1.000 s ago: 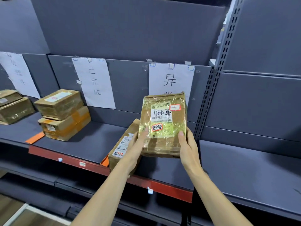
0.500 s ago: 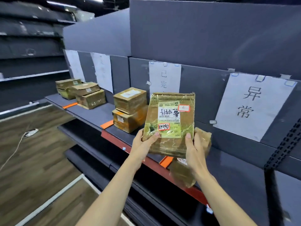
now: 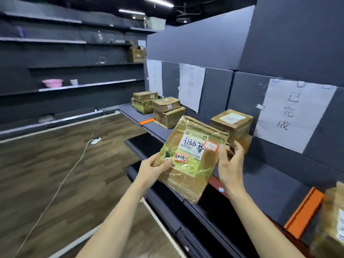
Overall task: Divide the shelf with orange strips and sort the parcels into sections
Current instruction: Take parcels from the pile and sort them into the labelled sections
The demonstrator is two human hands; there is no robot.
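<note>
I hold a flat brown parcel (image 3: 189, 159) wrapped in clear tape, tilted, with a white label and two red-edged stickers. My left hand (image 3: 151, 169) grips its lower left corner, thumb on the face. My right hand (image 3: 229, 164) holds its right edge with curled fingers. It hangs in front of the grey shelf (image 3: 264, 181). Orange strips lie on the shelf at the right (image 3: 303, 213) and far left (image 3: 147, 121). Stacked parcels sit behind the held one (image 3: 232, 125), further left (image 3: 168, 112), and one blurred parcel at the right edge (image 3: 333, 226).
Paper signs hang on the shelf's back wall (image 3: 294, 112), (image 3: 191, 88). A lower shelf (image 3: 167, 205) juts out under the parcel. Wooden floor (image 3: 55, 174) with a white cable and power strip (image 3: 95, 141) spreads left. Far wall shelves hold a pink basin (image 3: 52, 83).
The view has swung left along the shelf. The parcel has tilted clockwise and come down lower, still in both hands. The right-hand sign and the parcel there have slid out of view.
</note>
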